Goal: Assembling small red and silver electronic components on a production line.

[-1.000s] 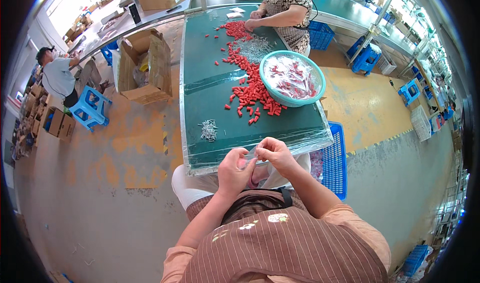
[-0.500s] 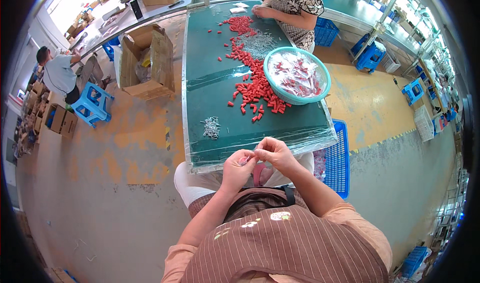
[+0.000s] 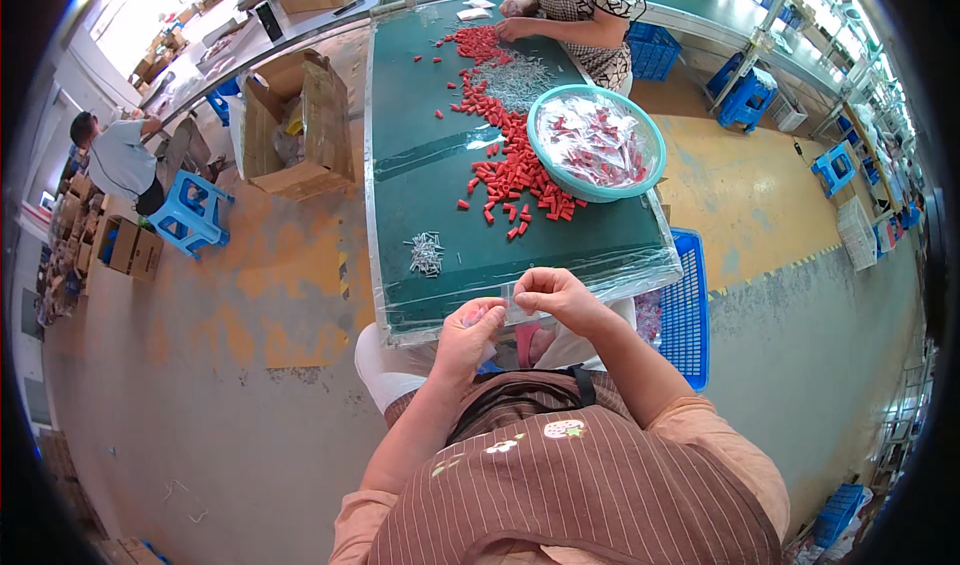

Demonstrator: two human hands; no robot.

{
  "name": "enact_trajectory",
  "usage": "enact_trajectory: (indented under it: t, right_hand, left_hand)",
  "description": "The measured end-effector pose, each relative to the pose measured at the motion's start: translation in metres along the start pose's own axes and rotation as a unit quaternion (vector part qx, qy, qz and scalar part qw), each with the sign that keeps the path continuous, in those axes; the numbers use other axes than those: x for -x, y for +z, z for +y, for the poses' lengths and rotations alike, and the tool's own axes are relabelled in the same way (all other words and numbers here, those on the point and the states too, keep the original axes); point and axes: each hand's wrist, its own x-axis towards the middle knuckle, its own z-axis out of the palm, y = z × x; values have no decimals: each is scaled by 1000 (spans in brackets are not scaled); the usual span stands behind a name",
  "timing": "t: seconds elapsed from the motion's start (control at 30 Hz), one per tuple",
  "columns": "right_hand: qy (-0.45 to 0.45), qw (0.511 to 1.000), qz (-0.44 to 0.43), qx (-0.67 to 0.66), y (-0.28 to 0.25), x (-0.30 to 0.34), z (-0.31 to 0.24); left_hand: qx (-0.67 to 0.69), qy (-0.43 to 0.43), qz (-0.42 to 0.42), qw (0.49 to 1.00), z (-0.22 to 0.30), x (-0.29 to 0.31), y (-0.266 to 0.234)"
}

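My left hand [image 3: 472, 333] is closed on a small clear plastic bag [image 3: 509, 293] with something reddish showing between the fingers. My right hand [image 3: 557, 299] is pinched at the bag's other edge, a short gap from the left fingertips; both hands are over the table's near edge. Ahead of them lie a small heap of grey screws [image 3: 426, 254] and a long spread of red plastic plugs [image 3: 515, 170]. A turquoise basin [image 3: 652, 170] stands at the right, filled with clear bags of red pieces [image 3: 592, 140].
The green table [image 3: 410, 205] has a metal rim. A co-worker [image 3: 590, 25] sits at its far right, hands near more plugs and grey screws [image 3: 520, 83]. A blue basket [image 3: 684, 315] stands right of my knees. An open carton [image 3: 300, 125] and a blue stool [image 3: 192, 215] are left.
My hands have drawn slightly apart, the clear bag now showing between them. The co-worker's hands have separated too.
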Motion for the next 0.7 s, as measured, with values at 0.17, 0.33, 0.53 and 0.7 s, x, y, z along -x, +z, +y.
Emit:
enact_trajectory:
  t: [0.17, 0.33, 0.53, 0.7]
  right_hand:
    - [-11, 1000, 0, 23, 2, -8, -1]
    - [-33, 988, 48, 144, 7, -3, -6]
    - [-83, 976, 128, 156, 13, 1, 11]
    - [-309, 825, 272, 387, 29, 0, -4]
  left_hand:
    - [-69, 5, -7, 998, 11, -5, -6]
    - [-212, -9, 15, 977, 15, -1, -1]
    - [-228, 89, 3, 970, -16, -14, -14]
    - [-272, 132, 33, 953, -24, -26, -22]
